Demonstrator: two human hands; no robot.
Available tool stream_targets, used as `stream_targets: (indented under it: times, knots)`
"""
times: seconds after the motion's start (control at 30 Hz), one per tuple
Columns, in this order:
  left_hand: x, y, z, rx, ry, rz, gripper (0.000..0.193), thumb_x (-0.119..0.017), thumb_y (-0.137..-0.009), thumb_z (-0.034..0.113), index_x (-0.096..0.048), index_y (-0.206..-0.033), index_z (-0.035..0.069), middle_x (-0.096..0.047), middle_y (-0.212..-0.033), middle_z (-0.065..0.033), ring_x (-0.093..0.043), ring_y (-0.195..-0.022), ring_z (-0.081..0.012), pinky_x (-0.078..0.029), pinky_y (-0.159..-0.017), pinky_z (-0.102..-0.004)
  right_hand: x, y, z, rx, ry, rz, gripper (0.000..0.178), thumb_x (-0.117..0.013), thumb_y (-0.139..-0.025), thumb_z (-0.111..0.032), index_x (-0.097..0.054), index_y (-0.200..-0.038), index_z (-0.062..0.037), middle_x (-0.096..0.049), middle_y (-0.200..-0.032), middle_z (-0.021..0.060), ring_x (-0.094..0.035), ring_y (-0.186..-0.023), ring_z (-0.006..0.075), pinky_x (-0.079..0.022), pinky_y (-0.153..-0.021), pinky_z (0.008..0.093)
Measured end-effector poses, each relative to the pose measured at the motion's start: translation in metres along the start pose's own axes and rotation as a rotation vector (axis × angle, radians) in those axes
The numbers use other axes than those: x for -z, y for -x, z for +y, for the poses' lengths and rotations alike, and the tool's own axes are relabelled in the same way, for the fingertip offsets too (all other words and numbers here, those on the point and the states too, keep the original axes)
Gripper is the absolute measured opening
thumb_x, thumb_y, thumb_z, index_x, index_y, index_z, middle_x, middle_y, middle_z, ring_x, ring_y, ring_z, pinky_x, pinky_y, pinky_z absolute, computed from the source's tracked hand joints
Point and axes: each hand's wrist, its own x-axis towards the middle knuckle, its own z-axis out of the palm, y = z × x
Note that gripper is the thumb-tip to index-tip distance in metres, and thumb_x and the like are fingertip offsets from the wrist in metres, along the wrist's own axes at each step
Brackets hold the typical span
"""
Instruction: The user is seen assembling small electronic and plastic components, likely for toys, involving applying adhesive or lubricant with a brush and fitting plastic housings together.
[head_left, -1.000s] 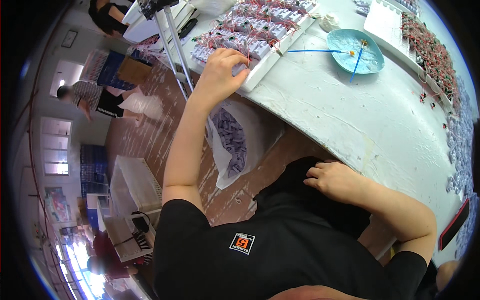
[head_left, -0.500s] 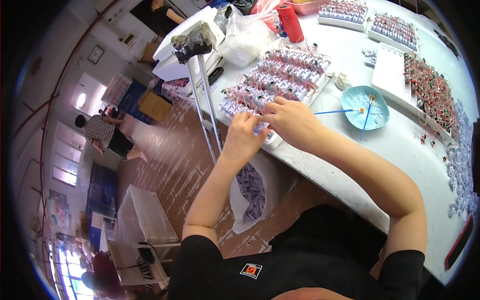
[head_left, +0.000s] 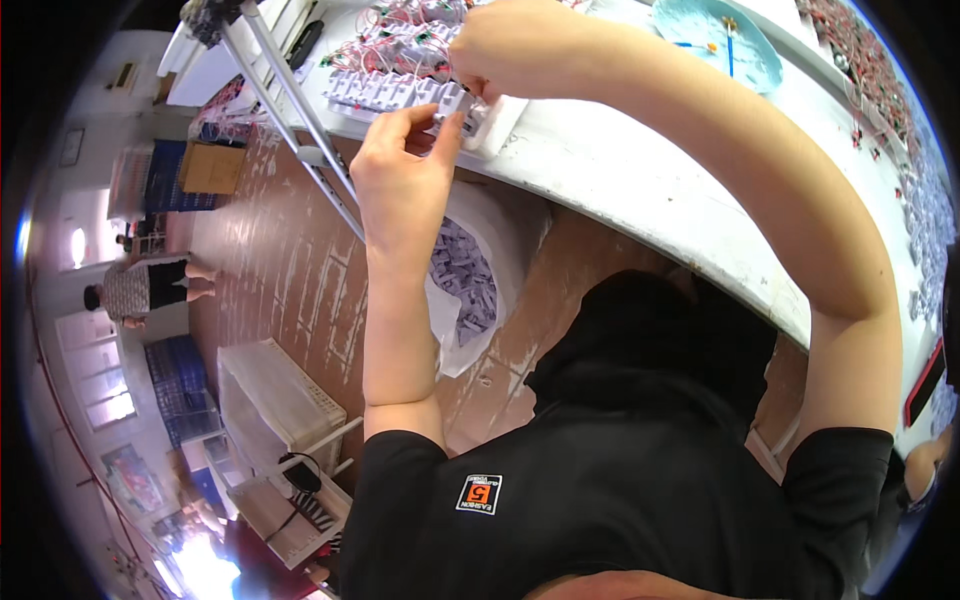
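Head view: we see a white tabletop (head_left: 640,190) above a brown plank floor (head_left: 270,260).
Left hand (head_left: 405,185): our grip pinches a small white part (head_left: 447,118).
Right hand (head_left: 510,45): grip closed at the tray (head_left: 400,90); what it holds, we cannot tell.

Bright, even light (fisheye-warped edges)

The left hand (head_left: 405,175) is raised at the near edge of the white curved worktable (head_left: 640,180), thumb and forefinger pinched together, its bare forearm running straight down to the black sleeve. The right hand (head_left: 505,45) lies curled over that table's edge, just beyond the left, elbow bent sharply.
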Motion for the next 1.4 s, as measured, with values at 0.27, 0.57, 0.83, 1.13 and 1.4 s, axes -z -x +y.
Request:
stream_targets:
  times: [0.27, 0.57, 0.83, 1.13, 1.4]
  knots:
    - [-0.002, 0.009, -0.003, -0.055, -0.002, 0.012, 0.024, -0.08, -0.085, 0.01, -0.072, -0.102, -0.005, -0.07, -0.091, -0.0135, -0.069, -0.076, -0.0207, -0.055, -0.072, -0.0325, -0.04, -0.022, 0.01, 0.206, -0.167, -0.287, 0.014, -0.068, -0.078, -0.016, -0.076, -0.076, -0.006, -0.072, -0.072, 0.0135, -0.072, -0.072, 0.0321, -0.056, -0.061, 0.0438]
    - [-0.001, 0.008, -0.003, -0.006, -0.003, 0.019, 0.025, -0.082, -0.085, 0.012, -0.075, -0.104, -0.003, -0.074, -0.088, -0.0083, -0.069, -0.077, -0.0124, -0.055, -0.074, -0.0266, -0.035, -0.021, 0.01, 0.222, -0.222, -0.111, 0.012, -0.068, -0.075, -0.016, -0.075, -0.073, -0.0072, -0.072, -0.074, 0.0151, -0.072, -0.073, 0.0322, -0.056, -0.063, 0.0434]
    - [-0.002, 0.005, 0.001, 0.026, 0.0, -0.004, 0.025, -0.081, -0.085, 0.011, -0.075, -0.104, -0.004, -0.075, -0.086, -0.009, -0.068, -0.076, -0.0116, -0.054, -0.073, -0.0258, -0.052, -0.016, 0.016, 0.145, -0.342, 0.012, 0.013, -0.067, -0.076, -0.016, -0.073, -0.074, -0.0049, -0.071, -0.079, 0.0152, -0.071, -0.079, 0.0332, -0.056, -0.068, 0.0444]
    - [0.003, -0.005, 0.01, 0.002, -0.141, -0.1, 0.026, -0.076, -0.087, 0.018, -0.073, -0.1, -0.004, -0.072, -0.09, -0.0178, -0.071, -0.078, -0.0269, -0.055, -0.077, -0.0371, 0.048, 0.03, 0.015, 0.15, -0.247, 0.084, 0.011, -0.065, -0.083, -0.008, -0.07, -0.082, 0.001, -0.066, -0.092, 0.0145, -0.07, -0.085, 0.0323, -0.055, -0.073, 0.0421]
    - [-0.001, 0.001, 0.006, -0.119, -0.175, -0.056, 0.023, -0.073, -0.091, 0.021, -0.072, -0.1, 0.0, -0.068, -0.092, -0.0161, -0.069, -0.079, -0.0269, -0.055, -0.074, -0.0379, 0.1, 0.18, -0.023, 0.058, -0.728, -0.143, 0.023, -0.065, -0.087, -0.007, -0.072, -0.108, -0.0046, -0.065, -0.123, 0.0124, -0.065, -0.102, 0.031, -0.054, -0.086, 0.0405]
